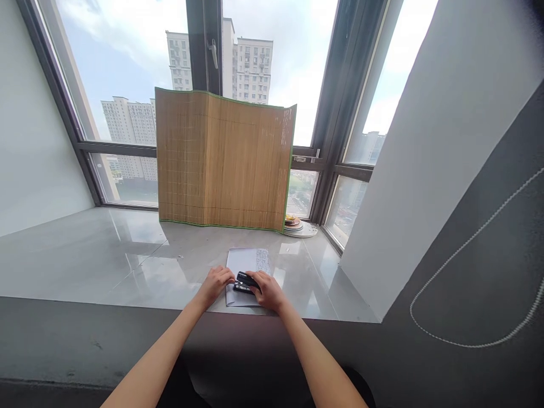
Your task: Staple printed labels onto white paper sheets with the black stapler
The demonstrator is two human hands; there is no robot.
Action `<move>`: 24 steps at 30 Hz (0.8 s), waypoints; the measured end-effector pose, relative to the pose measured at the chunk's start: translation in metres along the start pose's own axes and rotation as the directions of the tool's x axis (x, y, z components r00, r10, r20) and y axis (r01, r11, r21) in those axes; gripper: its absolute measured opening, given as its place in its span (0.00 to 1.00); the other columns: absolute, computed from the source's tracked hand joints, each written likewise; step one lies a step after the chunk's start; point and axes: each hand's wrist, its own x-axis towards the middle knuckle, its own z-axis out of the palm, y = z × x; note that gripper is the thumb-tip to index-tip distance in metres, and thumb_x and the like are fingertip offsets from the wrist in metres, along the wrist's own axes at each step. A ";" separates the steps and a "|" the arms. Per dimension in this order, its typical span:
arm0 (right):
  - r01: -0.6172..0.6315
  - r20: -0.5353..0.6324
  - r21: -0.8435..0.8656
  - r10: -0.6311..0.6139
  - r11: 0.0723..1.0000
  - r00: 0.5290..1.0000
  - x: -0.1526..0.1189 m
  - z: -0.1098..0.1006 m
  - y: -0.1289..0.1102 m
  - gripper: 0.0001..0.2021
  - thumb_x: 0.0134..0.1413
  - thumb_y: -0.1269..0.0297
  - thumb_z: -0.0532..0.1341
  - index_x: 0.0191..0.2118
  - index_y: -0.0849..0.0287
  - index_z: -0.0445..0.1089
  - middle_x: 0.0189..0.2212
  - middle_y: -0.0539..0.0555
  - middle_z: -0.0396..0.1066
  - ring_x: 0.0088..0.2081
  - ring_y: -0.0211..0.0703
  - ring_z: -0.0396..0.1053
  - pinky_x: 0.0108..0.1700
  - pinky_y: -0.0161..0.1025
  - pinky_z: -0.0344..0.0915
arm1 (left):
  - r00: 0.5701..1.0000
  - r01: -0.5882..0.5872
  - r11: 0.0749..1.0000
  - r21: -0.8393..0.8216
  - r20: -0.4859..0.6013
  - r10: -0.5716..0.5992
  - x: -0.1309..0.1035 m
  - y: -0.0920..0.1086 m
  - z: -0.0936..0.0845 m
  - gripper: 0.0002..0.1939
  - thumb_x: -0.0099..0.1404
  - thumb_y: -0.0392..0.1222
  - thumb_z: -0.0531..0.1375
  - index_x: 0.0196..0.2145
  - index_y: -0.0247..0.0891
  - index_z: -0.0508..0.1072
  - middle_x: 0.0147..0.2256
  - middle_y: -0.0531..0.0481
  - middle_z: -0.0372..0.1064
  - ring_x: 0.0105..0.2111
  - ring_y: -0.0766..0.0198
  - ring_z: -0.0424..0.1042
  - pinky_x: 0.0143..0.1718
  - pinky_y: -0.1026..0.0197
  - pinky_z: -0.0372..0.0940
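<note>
A black stapler (245,281) is held over white paper (240,258) near the front of the window sill. Its jaws stand apart, with the opening toward the left. My right hand (268,290) is wrapped round the stapler's right end. At its left end, the fingers of my left hand (216,282) are curled together and reach the stapler's tip; whatever they pinch is too small or hidden to name. Dense dark writing or print covers the paper's upper right part.
A bamboo mat (238,164) with green edging stands upright against the window. Several stacked plates (300,229) sit behind its right edge. The glossy sill (127,249) ends in a front edge just below the paper. A beaded cord (471,345) hangs at right.
</note>
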 end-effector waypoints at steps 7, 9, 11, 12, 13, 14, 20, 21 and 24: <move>0.001 -0.002 0.003 -0.001 1.000 1.000 0.001 -0.002 -0.003 0.25 0.64 0.71 0.63 0.64 0.53 0.66 0.50 0.58 0.76 0.50 0.51 0.72 0.50 0.44 0.70 | 1.000 0.003 1.000 -0.005 0.006 -0.003 0.000 -0.001 0.000 0.13 0.78 0.45 0.56 0.40 0.42 0.79 0.43 0.48 0.81 0.42 0.55 0.70 0.46 0.54 0.56; -0.004 -0.001 0.004 0.004 1.000 1.000 0.001 -0.003 -0.003 0.25 0.63 0.72 0.64 0.64 0.53 0.66 0.49 0.58 0.76 0.50 0.51 0.73 0.49 0.44 0.71 | 1.000 -0.010 1.000 -0.014 -0.012 0.010 -0.001 -0.002 0.000 0.15 0.79 0.46 0.55 0.40 0.43 0.80 0.42 0.47 0.81 0.41 0.55 0.71 0.45 0.54 0.56; -0.006 -0.002 0.006 0.006 1.000 1.000 0.001 -0.003 -0.003 0.25 0.63 0.72 0.64 0.64 0.53 0.66 0.49 0.58 0.76 0.50 0.51 0.73 0.50 0.44 0.71 | 0.999 -0.014 1.000 -0.012 -0.034 0.013 -0.002 -0.005 0.001 0.16 0.79 0.47 0.55 0.40 0.43 0.81 0.41 0.47 0.81 0.41 0.55 0.71 0.45 0.54 0.56; -0.006 -0.004 0.008 0.006 1.000 1.000 0.001 -0.003 -0.003 0.26 0.63 0.72 0.64 0.64 0.52 0.66 0.50 0.58 0.76 0.50 0.51 0.73 0.50 0.44 0.71 | 0.999 -0.011 1.000 -0.008 -0.042 0.010 -0.002 -0.006 0.002 0.16 0.79 0.47 0.55 0.41 0.44 0.82 0.41 0.47 0.81 0.41 0.55 0.71 0.45 0.54 0.56; -0.005 -0.005 0.012 0.005 1.000 1.000 0.001 -0.004 -0.003 0.25 0.63 0.72 0.64 0.64 0.52 0.66 0.50 0.57 0.76 0.50 0.51 0.73 0.50 0.44 0.71 | 0.999 -0.004 1.000 -0.004 -0.045 0.003 -0.003 -0.006 0.002 0.15 0.78 0.48 0.56 0.41 0.44 0.83 0.40 0.46 0.81 0.41 0.54 0.71 0.45 0.53 0.56; -0.005 -0.004 0.015 0.005 1.000 1.000 0.001 -0.004 -0.003 0.25 0.63 0.72 0.64 0.64 0.52 0.66 0.50 0.57 0.76 0.50 0.50 0.73 0.51 0.44 0.71 | 0.999 0.006 1.000 0.000 -0.046 -0.006 -0.004 -0.006 0.001 0.15 0.78 0.48 0.56 0.42 0.44 0.83 0.40 0.46 0.81 0.41 0.54 0.71 0.45 0.53 0.56; -0.026 0.000 0.044 0.026 0.999 1.000 -0.002 -0.006 -0.002 0.26 0.64 0.72 0.63 0.66 0.52 0.66 0.52 0.58 0.75 0.52 0.50 0.72 0.53 0.45 0.70 | 0.996 0.086 0.995 -0.050 -0.033 -0.088 -0.004 0.001 -0.005 0.14 0.76 0.48 0.60 0.41 0.45 0.86 0.40 0.45 0.83 0.41 0.53 0.71 0.46 0.52 0.57; -0.029 -0.002 0.046 0.030 0.998 1.000 -0.002 -0.006 -0.001 0.26 0.65 0.72 0.63 0.66 0.51 0.66 0.52 0.58 0.75 0.52 0.50 0.72 0.53 0.45 0.70 | 0.995 0.097 0.993 -0.064 -0.032 -0.099 -0.004 0.001 -0.005 0.14 0.76 0.49 0.60 0.41 0.45 0.86 0.39 0.44 0.83 0.41 0.53 0.71 0.47 0.51 0.58; -0.032 -0.004 0.045 0.032 0.998 0.999 -0.003 -0.004 0.003 0.25 0.66 0.71 0.62 0.67 0.51 0.66 0.50 0.58 0.75 0.51 0.50 0.72 0.52 0.46 0.71 | 0.991 0.124 0.988 -0.092 -0.030 -0.128 -0.004 0.001 -0.004 0.14 0.75 0.50 0.60 0.42 0.46 0.87 0.38 0.44 0.83 0.40 0.53 0.70 0.47 0.51 0.59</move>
